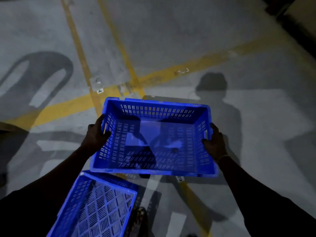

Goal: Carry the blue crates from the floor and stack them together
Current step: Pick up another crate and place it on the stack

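Grey concrete floor (pixel 171 40), dimly lit, crossed by worn yellow painted lines (pixel 123 48) that meet just above the centre of the frame; small white labels sit on the lines near the crossing and at lower centre. Shadows of a person and of a looped object fall across the floor at centre right and upper left.

Item 1: blue crate (pixel 153 137), slotted plastic, open top upward, at the centre of the frame, raised off the floor and held level between both hands. Empty apart from a small dark speck on its bottom.

Item 2: second blue crate (pixel 95 207), same type, at lower left of the frame, below and partly under the near edge of the first. Whether the two touch cannot be told.

Left hand (pixel 96 134): clasped on the left short wall of the held crate, fingers curled over the rim at the handle slot.

Right hand (pixel 214 142): clasped on the right short wall at the handle slot; a thin band on the wrist.
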